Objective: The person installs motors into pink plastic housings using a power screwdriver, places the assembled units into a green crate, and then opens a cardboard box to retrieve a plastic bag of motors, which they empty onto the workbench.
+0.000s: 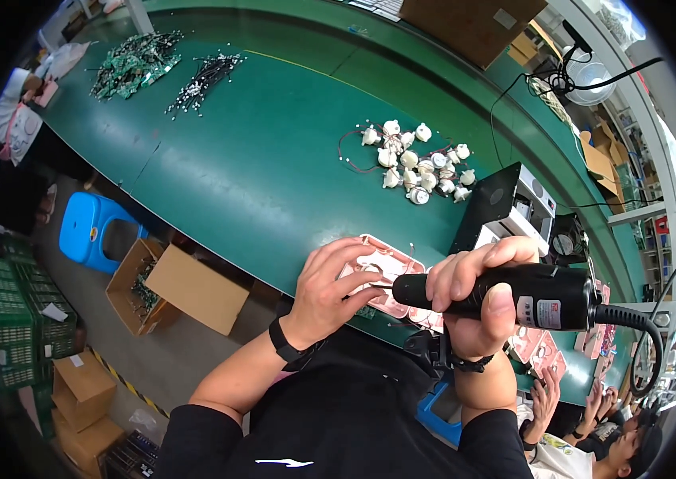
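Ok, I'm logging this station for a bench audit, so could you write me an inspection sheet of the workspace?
Surface: green bench, thin yellow line along part of it.
Job's things: pink housing; black corded tool, its tip end over the housing.
Clutter: green circuit boards, black wires with white connectors, white round parts, all in loose piles.
Hands: left hand at the housing; right hand grips the tool.
Cables: tool's cord bends at right.
Surroundings: blue stool, open cardboard box, co-worker's hand.

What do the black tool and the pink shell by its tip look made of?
Black tool: probably plastic, satin, with soft highlights along its smooth body. Pink shell: likely moulded plastic, smooth, judging by its thin, rounded rim.
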Motion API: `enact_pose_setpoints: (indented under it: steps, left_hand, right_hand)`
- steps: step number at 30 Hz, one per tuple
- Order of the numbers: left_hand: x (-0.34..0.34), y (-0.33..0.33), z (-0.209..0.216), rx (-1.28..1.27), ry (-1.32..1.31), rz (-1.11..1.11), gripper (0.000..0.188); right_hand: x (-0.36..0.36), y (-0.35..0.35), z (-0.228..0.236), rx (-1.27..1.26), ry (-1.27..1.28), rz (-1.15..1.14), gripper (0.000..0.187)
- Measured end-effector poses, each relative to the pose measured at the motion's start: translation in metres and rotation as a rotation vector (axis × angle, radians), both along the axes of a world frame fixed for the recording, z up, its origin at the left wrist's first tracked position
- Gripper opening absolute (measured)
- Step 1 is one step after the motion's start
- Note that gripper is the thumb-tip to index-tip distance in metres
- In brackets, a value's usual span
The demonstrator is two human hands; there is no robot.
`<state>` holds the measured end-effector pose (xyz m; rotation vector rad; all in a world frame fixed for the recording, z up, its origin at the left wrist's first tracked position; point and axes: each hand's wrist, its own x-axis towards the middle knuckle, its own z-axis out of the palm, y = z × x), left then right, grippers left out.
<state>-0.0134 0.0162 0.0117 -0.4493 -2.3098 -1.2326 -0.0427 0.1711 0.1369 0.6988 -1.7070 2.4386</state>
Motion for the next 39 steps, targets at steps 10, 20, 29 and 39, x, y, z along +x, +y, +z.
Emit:
enact_pose_setpoints:
  steps: [10, 20, 29, 39]
  left_hand:
    - [-0.003, 0.006, -0.004, 0.117, -0.014, -0.049, 0.02]
    - [-0.004, 0.011, 0.003, 0.175, -0.189, 0.11, 0.076]
    - [-0.01, 0.015, -0.03, 0.132, -0.336, 0.066, 0.083]
    - [-0.01, 0.011, -0.036, 0.141, -0.294, 0.035, 0.077]
  right_hand:
    - [0.001, 0.002, 0.0, 0.01, 0.007, -0.005, 0.041]
    - [-0.004, -0.008, -0.021, 0.007, -0.01, 0.102, 0.037]
    - [-0.016, -0.02, -0.057, 0.09, 0.012, 0.129, 0.035]
    - [-0.024, -0.024, -0.081, 0.182, 0.054, 0.14, 0.033]
